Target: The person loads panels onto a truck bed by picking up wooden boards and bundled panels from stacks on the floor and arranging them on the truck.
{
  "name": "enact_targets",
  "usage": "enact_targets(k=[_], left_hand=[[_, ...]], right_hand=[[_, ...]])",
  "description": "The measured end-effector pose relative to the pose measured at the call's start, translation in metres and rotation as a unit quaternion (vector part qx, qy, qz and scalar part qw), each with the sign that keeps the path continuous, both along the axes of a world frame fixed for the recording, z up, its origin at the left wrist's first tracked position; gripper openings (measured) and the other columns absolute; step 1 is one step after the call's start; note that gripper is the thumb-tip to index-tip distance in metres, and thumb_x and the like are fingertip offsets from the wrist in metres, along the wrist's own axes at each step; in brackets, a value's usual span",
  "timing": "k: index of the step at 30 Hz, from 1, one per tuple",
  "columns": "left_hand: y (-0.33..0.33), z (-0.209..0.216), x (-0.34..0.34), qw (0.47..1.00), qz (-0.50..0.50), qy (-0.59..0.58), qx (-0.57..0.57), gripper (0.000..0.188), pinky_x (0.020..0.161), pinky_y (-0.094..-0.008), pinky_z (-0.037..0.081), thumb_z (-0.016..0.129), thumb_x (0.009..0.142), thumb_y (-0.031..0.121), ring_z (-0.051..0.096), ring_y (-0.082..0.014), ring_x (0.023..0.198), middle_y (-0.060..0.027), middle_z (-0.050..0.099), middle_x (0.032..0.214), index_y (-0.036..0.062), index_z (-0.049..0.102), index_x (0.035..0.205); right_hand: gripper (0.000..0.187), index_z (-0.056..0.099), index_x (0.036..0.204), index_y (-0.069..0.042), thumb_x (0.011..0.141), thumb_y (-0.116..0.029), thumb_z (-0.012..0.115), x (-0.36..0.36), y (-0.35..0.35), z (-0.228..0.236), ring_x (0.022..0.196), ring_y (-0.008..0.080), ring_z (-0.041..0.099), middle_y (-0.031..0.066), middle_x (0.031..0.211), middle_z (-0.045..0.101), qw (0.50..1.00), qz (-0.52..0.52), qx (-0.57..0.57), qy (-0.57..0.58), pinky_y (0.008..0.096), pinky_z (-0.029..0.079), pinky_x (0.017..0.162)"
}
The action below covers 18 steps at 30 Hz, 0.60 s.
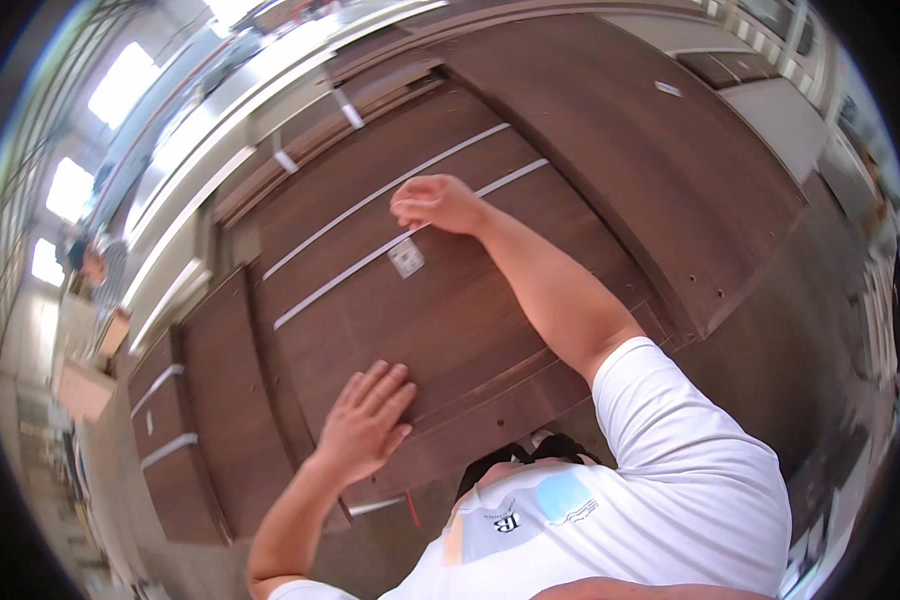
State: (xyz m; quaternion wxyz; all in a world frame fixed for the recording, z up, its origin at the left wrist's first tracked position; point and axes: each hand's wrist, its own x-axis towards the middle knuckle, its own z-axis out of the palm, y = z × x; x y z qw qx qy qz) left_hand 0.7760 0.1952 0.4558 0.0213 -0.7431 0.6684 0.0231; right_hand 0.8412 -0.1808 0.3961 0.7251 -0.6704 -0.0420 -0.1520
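My left hand (367, 420) lies flat near the front edge of a dark brown wooden panel (450, 330), its fingers stretched out. Farther off, my right hand (435, 203) reaches over the same panel with its fingers curled closed. What those fingers hold, if anything, is hidden. They are right by a thin white strip (340, 282) that runs across the panel and passes behind the hand. Just below the right hand is a small pale label (406, 258). Beyond it, a second white strip (380, 205) lies roughly parallel to the first.
On the right, a large brown panel (660, 150) overlaps the stack. More brown boards (210, 390) lie at the left, some with white strips. Pale boards (175, 270) stand beyond them. A cardboard box (87, 388) is at the far left. Concrete floor (760, 310) shows at the right.
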Motion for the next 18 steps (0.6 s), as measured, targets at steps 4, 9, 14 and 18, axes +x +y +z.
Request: enact_targets(k=[4, 9, 14, 18], left_hand=[[0.032, -0.026, -0.118, 0.968, 0.134, 0.148, -0.155, 0.062, 0.119, -0.0511, 0.035, 0.076, 0.088, 0.034, 0.045, -0.0339, 0.144, -0.0136, 0.05, 0.153, 0.0074, 0.057, 0.14], [0.045, -0.067, -0.246, 0.874, 0.276, 0.242, -0.318, 0.047, 0.107, -0.0421, 0.048, 0.076, 0.087, 0.015, 0.061, -0.0329, 0.127, -0.0134, 0.066, 0.134, 0.0044, 0.063, 0.131], [0.094, -0.068, -0.33, 0.679, 0.505, 0.355, -0.397, 0.029, 0.097, -0.0376, 0.054, 0.073, 0.087, 0.007, 0.07, -0.0282, 0.11, -0.0118, 0.074, 0.116, 0.0057, 0.072, 0.117], [0.151, -0.026, -0.362, 0.737, 0.526, 0.153, -0.396, 0.026, 0.091, -0.0389, 0.055, 0.076, 0.085, 0.01, 0.071, -0.0301, 0.102, -0.0097, 0.075, 0.109, 0.0063, 0.073, 0.11]], right_hand=[[0.022, 0.072, 0.1, 0.0, 0.096, -0.021, 0.072, 0.0, 0.0, -0.007, 0.081, 0.0102, 0.07, 0.0039, 0.089, 0.074, 0.999, -0.029, 0.001, -0.014, 0.0261, 0.057, 0.071], [0.026, 0.074, 0.102, -0.006, 0.093, -0.03, 0.074, 0.002, -0.01, -0.019, 0.083, 0.0107, 0.071, 0.0043, 0.092, 0.075, 0.986, -0.062, -0.157, -0.01, 0.0285, 0.057, 0.074], [0.032, 0.071, 0.113, -0.008, 0.092, -0.032, 0.075, -0.005, 0.018, -0.02, 0.094, 0.0111, 0.067, 0.0018, 0.097, 0.074, 0.927, -0.09, -0.365, -0.008, 0.0302, 0.053, 0.085], [0.04, 0.071, 0.117, -0.011, 0.09, -0.04, 0.075, -0.037, 0.012, -0.021, 0.095, 0.0185, 0.072, 0.0051, 0.099, 0.076, 0.914, -0.021, -0.402, -0.048, 0.0316, 0.053, 0.085]])
